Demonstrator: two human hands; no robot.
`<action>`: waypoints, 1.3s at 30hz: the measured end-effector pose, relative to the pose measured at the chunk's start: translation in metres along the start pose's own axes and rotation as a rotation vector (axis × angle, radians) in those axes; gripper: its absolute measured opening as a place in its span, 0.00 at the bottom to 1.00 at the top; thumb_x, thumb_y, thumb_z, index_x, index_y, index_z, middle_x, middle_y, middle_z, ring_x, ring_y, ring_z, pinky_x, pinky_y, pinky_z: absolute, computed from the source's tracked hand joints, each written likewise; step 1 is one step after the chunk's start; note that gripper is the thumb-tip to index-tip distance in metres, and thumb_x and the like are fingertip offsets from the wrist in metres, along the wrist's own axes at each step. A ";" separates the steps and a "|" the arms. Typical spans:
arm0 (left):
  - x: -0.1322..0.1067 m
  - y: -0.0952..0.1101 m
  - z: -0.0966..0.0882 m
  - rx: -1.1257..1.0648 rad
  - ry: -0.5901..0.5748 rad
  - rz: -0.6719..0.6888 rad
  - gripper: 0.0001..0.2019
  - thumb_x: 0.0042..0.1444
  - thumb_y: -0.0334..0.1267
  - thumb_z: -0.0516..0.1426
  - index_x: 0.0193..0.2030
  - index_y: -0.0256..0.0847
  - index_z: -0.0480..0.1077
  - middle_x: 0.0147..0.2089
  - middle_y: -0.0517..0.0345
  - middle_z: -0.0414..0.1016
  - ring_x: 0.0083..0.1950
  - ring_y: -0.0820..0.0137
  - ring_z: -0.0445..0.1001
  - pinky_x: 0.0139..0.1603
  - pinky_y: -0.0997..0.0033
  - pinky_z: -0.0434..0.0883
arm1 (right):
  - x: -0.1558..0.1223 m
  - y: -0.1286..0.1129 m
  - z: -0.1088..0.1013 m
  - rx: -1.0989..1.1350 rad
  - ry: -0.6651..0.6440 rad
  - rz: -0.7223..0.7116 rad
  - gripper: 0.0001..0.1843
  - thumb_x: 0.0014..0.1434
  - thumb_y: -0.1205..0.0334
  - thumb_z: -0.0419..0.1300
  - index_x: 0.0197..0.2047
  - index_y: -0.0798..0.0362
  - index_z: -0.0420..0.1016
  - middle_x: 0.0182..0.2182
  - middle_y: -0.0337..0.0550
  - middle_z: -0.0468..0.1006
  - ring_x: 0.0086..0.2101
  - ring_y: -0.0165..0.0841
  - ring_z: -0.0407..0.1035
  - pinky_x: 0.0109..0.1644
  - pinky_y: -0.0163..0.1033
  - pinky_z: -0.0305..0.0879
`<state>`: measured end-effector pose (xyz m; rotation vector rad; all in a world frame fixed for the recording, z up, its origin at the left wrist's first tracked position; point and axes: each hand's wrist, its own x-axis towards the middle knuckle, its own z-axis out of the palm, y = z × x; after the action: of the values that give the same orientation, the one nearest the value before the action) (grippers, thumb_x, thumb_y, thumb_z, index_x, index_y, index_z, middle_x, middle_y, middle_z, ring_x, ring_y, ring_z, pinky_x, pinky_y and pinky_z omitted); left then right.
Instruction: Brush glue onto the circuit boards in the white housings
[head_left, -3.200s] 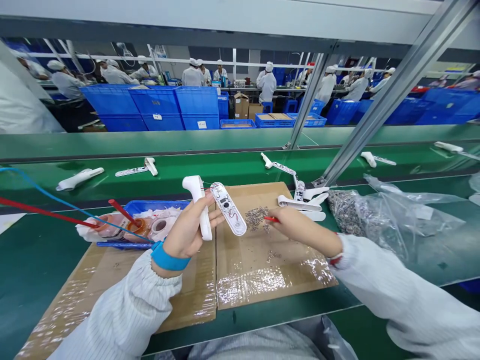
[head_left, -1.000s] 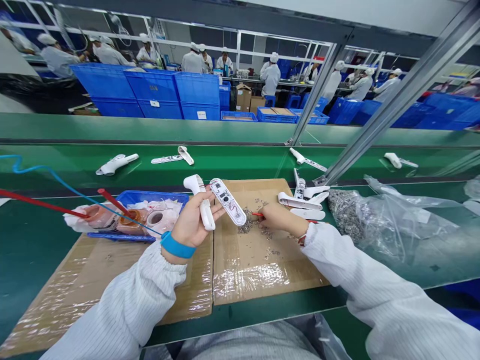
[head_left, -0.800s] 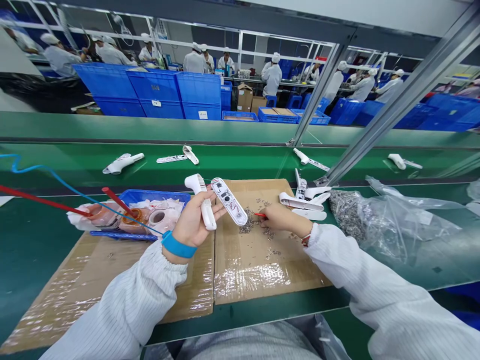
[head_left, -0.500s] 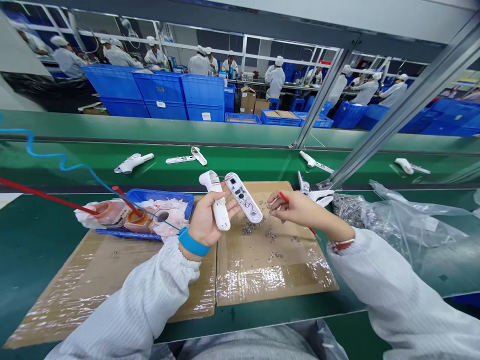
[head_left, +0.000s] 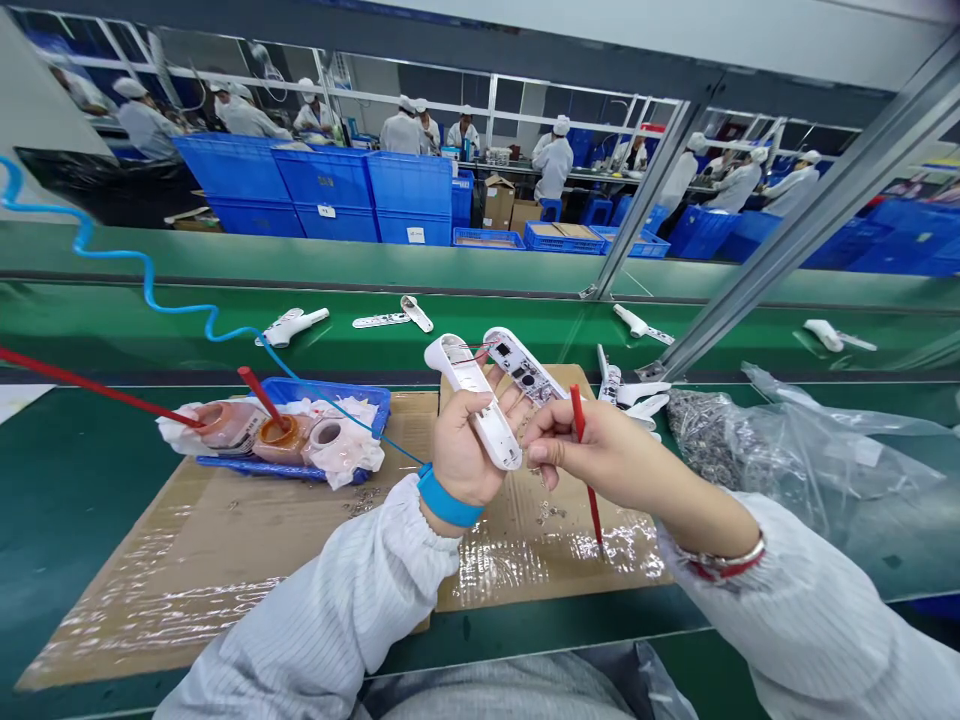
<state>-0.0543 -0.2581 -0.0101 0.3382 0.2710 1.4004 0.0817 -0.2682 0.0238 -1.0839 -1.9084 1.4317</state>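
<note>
In my left hand [head_left: 466, 455] lies a white plastic housing half [head_left: 474, 395], its hollow side up. Thin red and dark wires join it to a second white half with a circuit board [head_left: 521, 365], which rests against my left fingers. My right hand [head_left: 574, 440] is closed beside the lower end of the housing, with a red stick [head_left: 581, 425] held between its fingers, the dark tip pointing down. Whether the right fingertips also pinch a small part is too small to tell. Small metal pieces [head_left: 551, 513] are scattered on the cardboard [head_left: 517, 580] below.
A blue basket [head_left: 379, 400] at left holds several tissue-wrapped jars [head_left: 281, 440] with red sticks. A plastic bag of metal pieces [head_left: 701, 435] lies right. White housings [head_left: 292, 325] sit on the green belt [head_left: 510, 310]. A blue coiled cord [head_left: 150, 290] runs to my wristband. A metal post [head_left: 787, 200] slants at right.
My left hand has moved right with the housing. The right hand has come left and down to the housing's lower end, and the red stick has swung closer to upright.
</note>
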 end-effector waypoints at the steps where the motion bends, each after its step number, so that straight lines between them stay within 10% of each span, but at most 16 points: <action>1: -0.001 -0.001 0.000 -0.004 -0.002 0.055 0.17 0.43 0.30 0.52 0.43 0.43 0.68 0.37 0.55 0.73 0.49 0.60 0.73 0.54 0.55 0.68 | 0.001 0.000 -0.001 0.039 -0.013 0.020 0.05 0.57 0.63 0.59 0.31 0.55 0.71 0.24 0.37 0.73 0.23 0.26 0.67 0.28 0.32 0.62; 14: 0.000 -0.009 0.002 -0.051 0.075 0.166 0.16 0.42 0.28 0.52 0.40 0.44 0.68 0.42 0.57 0.73 0.54 0.63 0.70 0.60 0.60 0.64 | 0.000 -0.003 -0.003 -0.156 0.057 0.042 0.07 0.53 0.62 0.63 0.36 0.53 0.77 0.29 0.39 0.76 0.32 0.32 0.69 0.38 0.38 0.64; 24: -0.002 -0.006 0.007 0.004 0.050 0.064 0.14 0.40 0.30 0.50 0.36 0.44 0.67 0.33 0.57 0.71 0.42 0.66 0.73 0.46 0.65 0.70 | -0.009 -0.003 0.002 -0.285 0.178 -0.180 0.07 0.59 0.68 0.57 0.36 0.52 0.76 0.24 0.36 0.75 0.25 0.28 0.69 0.31 0.34 0.65; 32: -0.003 -0.007 0.008 -0.063 0.039 0.099 0.17 0.41 0.29 0.51 0.40 0.44 0.67 0.39 0.57 0.72 0.52 0.63 0.71 0.52 0.63 0.69 | -0.017 0.003 0.010 -0.450 0.344 -0.512 0.07 0.58 0.73 0.60 0.33 0.51 0.74 0.32 0.36 0.75 0.34 0.27 0.70 0.37 0.33 0.65; 39: -0.005 -0.007 0.014 -0.084 0.075 0.095 0.20 0.38 0.29 0.50 0.42 0.44 0.67 0.44 0.55 0.73 0.56 0.59 0.69 0.58 0.58 0.66 | -0.021 0.009 0.013 -0.476 0.341 -0.483 0.07 0.59 0.72 0.59 0.35 0.50 0.74 0.32 0.35 0.77 0.33 0.28 0.71 0.35 0.33 0.65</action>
<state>-0.0436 -0.2652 -0.0003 0.2321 0.2596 1.5151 0.0861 -0.2916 0.0124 -0.8977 -2.1054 0.5080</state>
